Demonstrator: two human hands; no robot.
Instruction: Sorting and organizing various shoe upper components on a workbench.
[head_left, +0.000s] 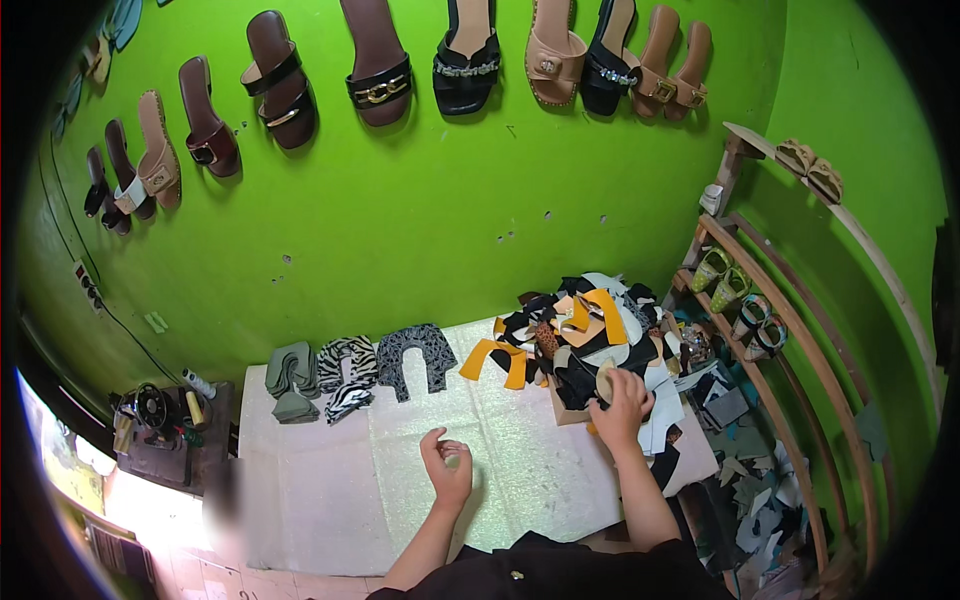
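While my left grip [448, 466] hangs empty, my right grip [624, 402] pinches a tan piece [604, 380] centre-right, likely light, pliable, best edge-held.

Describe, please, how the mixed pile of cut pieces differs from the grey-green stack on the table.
The mixed pile of cut pieces shows black, orange, white and tan, while the grey-green stack has one colour. The pile is wide and jumbled; the stack is smaller and more orderly. The right hand is at the pile, but neither hand touches the stack. Both lie on the pale-covered table.
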